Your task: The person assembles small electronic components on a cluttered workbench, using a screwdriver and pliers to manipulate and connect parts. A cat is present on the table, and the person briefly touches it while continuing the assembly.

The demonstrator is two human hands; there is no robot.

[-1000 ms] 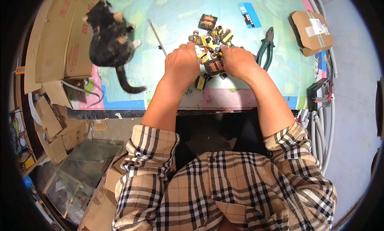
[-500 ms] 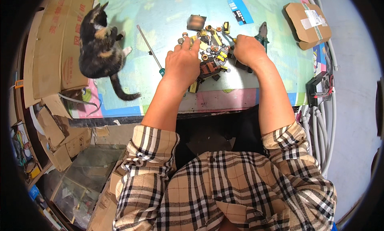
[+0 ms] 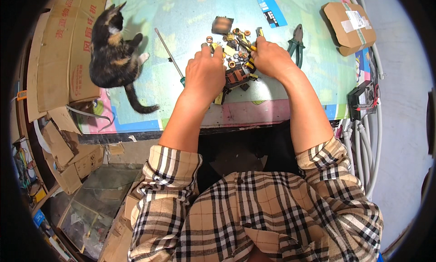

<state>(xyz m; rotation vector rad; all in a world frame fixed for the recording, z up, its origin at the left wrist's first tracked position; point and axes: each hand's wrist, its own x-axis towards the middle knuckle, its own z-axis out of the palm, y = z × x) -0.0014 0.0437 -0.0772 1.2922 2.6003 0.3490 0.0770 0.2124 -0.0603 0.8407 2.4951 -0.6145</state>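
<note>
A pile of small electronic parts (image 3: 235, 74), among them copper-wound coils and yellow-taped transformers, lies on the table before me. My left hand (image 3: 205, 71) rests at the pile's left side, palm down, fingers apart and slightly bent over the parts; its thumb is hidden. At the pile's right, my right hand (image 3: 272, 58) is closed on a slim yellow-and-dark tool (image 3: 248, 46) that points left over the parts. Its exact kind is unclear. Green-handled pliers (image 3: 296, 45) lie to the right of this hand. Left of my left hand lies a long screwdriver (image 3: 169, 54) with a green handle.
A dark calico cat (image 3: 116, 57) sits at the table's left beside a large cardboard box (image 3: 72, 48). A dark square piece with a brown band (image 3: 222, 25) and a blue card (image 3: 272, 12) lie beyond the pile. An opened small carton (image 3: 349, 29) is far right.
My right hand has moved left, bringing the slim tool further over the pile and leaving the pliers more exposed. My left hand has shifted slightly; the cat's head has turned.
</note>
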